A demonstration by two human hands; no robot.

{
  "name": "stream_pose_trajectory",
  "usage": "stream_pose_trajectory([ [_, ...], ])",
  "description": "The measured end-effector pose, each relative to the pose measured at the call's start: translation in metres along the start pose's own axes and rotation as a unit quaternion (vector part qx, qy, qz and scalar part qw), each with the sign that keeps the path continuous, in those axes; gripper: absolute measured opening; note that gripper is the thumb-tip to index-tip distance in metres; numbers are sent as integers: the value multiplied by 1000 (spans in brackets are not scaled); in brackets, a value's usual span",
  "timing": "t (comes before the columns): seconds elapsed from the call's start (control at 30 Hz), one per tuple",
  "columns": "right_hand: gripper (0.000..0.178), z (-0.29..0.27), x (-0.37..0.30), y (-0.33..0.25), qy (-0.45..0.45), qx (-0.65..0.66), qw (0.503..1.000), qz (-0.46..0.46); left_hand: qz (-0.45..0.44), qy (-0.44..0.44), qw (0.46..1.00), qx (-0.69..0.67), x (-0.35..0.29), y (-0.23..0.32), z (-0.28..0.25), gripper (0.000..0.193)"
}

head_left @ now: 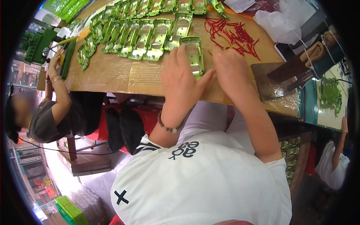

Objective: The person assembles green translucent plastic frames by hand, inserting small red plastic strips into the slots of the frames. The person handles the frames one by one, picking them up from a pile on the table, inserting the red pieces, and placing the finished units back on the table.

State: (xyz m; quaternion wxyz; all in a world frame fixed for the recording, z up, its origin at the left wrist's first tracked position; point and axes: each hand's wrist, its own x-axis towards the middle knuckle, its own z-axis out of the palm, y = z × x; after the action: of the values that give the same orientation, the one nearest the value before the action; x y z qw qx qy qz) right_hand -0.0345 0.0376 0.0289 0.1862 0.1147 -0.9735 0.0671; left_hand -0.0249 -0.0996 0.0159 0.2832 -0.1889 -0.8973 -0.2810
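Note:
A bright green plastic casing (194, 56) lies at the near end of the rows, close to the table's front edge. My left hand (182, 78) rests against it, fingers along its left side and thumb across its near end, steadying it. Just right of the casing is my right hand (230, 69), its fingers pinched together. What those fingertips hold, if anything, is hidden. Beyond my right hand a loose heap of short red wires (238, 35) spreads over the table.
Rows of similar green casings (148, 39) cover the table's far left. At right are a white plastic bag (281, 24) and a dark brown stand (268, 77) with a tool. A co-worker (56, 108) sits at left beside a green machine (39, 45).

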Motion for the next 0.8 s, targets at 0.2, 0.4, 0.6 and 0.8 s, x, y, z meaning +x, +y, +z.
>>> stream_pose_trajectory([
  [0.2, 28, -32, -40, 12, -84, 380, 912, 133, -65, -28, 997, -30, -3, -8, 4, 79],
  [0.4, 37, -49, -84, 24, -27, 771, 620, 143, -73, -2, 925, -373, -20, -4, -7, 77],
  [0.6, 37, -60, -100, 28, -3, 786, 607, 114, -45, -41, 861, -506, -36, 15, 2, 71],
  [0.8, 35, -71, -108, 33, 3, 804, 584, 112, 25, -97, 804, -586, -42, 26, 14, 67],
])
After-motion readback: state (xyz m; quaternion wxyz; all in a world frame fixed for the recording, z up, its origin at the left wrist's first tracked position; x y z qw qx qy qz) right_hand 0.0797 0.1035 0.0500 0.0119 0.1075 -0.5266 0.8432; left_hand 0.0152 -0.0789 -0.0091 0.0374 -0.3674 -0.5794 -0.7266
